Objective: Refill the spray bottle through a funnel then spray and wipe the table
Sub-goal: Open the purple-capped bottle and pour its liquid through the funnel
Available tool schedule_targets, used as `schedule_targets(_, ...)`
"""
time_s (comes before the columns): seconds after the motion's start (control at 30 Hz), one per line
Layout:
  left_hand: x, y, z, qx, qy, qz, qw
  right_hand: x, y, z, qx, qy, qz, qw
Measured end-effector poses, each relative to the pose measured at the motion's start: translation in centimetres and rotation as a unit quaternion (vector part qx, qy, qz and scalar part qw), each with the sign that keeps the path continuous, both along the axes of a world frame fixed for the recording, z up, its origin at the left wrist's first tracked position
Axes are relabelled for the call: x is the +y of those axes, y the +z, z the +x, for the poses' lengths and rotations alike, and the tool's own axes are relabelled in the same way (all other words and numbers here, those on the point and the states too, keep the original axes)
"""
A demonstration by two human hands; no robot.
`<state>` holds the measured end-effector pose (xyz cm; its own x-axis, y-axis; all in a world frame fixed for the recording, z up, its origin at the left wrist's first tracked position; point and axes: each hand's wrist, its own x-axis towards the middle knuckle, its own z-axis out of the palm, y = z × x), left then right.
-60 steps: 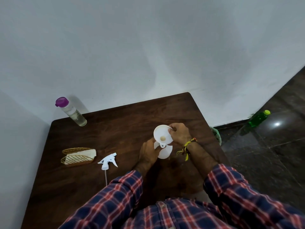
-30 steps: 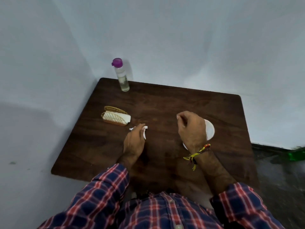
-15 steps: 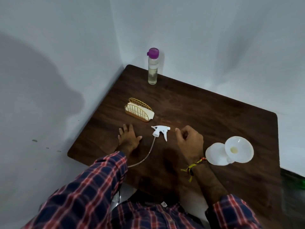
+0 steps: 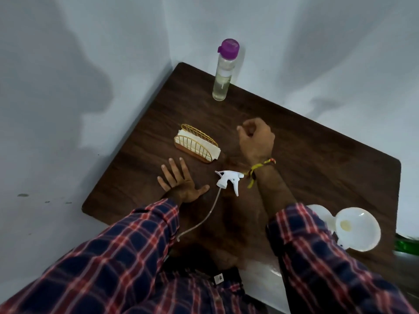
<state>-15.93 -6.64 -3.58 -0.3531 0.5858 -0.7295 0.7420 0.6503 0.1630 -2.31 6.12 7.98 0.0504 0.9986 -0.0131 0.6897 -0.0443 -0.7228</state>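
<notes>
While uncapped, funnel point(image 4: 357, 230) in spray bottle point(image 4: 322, 217)

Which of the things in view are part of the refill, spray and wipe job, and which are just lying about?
For the job: funnel in the white spray bottle, spray head with tube, purple-capped bottle, napkins in holder, table.
Lying about: green bottle beyond the table.

A dark wooden table point(image 4: 317, 159) carries a purple-capped bottle point(image 4: 223, 71) far, a wire napkin holder point(image 4: 196, 143) mid-left, a spray head point(image 4: 229, 179) near, and a funnelled bottle point(image 4: 353, 230) near right.
</notes>
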Motion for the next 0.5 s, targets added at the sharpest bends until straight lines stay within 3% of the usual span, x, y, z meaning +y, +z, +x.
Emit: schedule_targets(0.5,0.1,-0.6,-0.3,-0.026,0.009,-0.013,1.000,15.3,-2.2,-10.3,0.088,0.029,-0.027,0.995)
